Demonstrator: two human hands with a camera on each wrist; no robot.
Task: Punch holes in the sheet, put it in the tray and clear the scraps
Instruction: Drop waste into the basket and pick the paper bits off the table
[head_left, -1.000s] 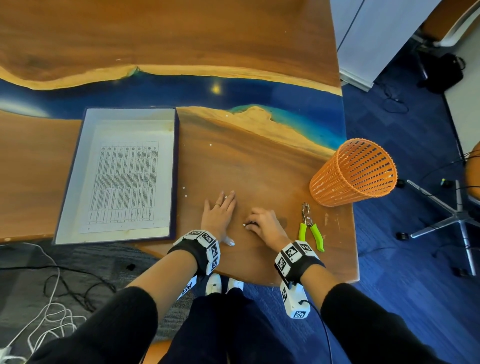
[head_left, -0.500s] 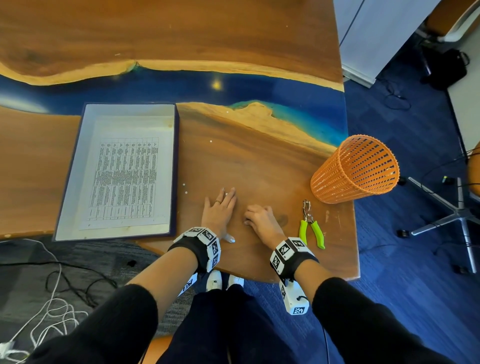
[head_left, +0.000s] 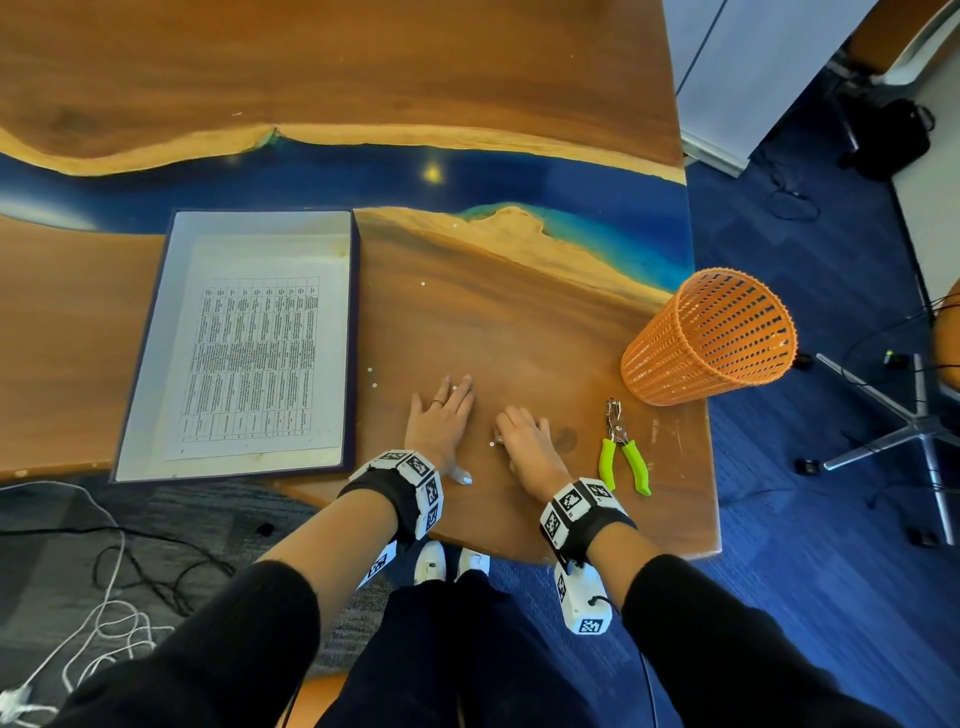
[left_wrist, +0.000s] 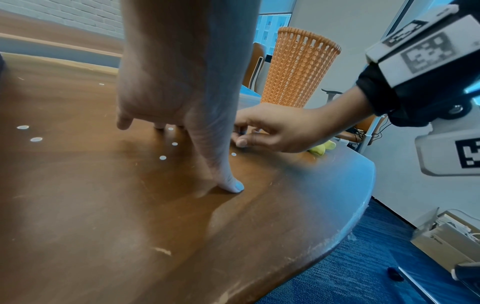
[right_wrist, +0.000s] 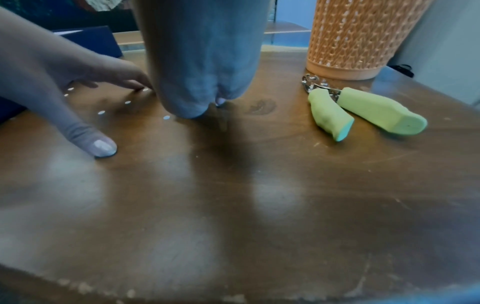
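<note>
The printed sheet (head_left: 249, 358) lies in the shallow white tray (head_left: 150, 338) at the left. Several small white paper scraps (head_left: 370, 370) dot the wooden table (head_left: 519, 322) around my hands; the left wrist view shows more scraps (left_wrist: 162, 157). My left hand (head_left: 441, 421) lies flat on the table, fingers straight, thumb tip (left_wrist: 233, 186) pressed down. Just right of it, my right hand (head_left: 506, 431) has curled fingers that pinch a tiny scrap at the surface (left_wrist: 244, 135). One scrap (head_left: 491, 443) lies beside its thumb.
The green-handled hole punch (head_left: 621, 447) lies right of my right hand, and an orange mesh basket (head_left: 711, 338) stands behind it at the table's right edge. The near table edge (head_left: 519, 551) runs just under my wrists. Cables lie on the floor at the left.
My right hand has crept slightly forward over the scraps with its fingers still curled. The left hand stays flat in the same place.
</note>
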